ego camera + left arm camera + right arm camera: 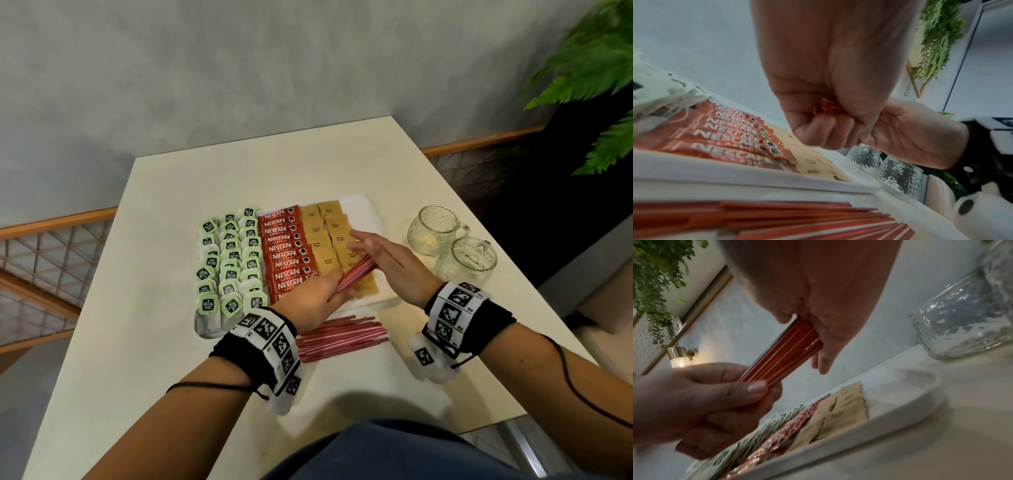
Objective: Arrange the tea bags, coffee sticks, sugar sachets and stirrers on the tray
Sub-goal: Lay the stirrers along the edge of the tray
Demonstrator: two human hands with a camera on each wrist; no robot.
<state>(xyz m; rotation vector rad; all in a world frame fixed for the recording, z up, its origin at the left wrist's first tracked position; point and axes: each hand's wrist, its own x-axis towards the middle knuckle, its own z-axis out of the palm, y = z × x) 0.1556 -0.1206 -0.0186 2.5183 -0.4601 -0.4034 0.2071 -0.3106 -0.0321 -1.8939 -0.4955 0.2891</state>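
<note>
A white tray (363,211) holds green-tagged tea bags (233,260) on its left, red coffee sticks (284,253) in the middle and brown sugar sachets (325,233) to their right. Above the tray's near right part my left hand (318,294) grips a bundle of red stirrers (356,274), fist curled round it (828,113). My right hand (387,260) has straight fingers, its palm against the bundle's far end (783,353). More red stirrers (342,337) lie loose on the table in front of the tray.
Two textured glass cups (448,246) stand on the table right of the tray. A bare strip of tray lies right of the sugar sachets (844,410). Green plants hang at the far right, past the table edge.
</note>
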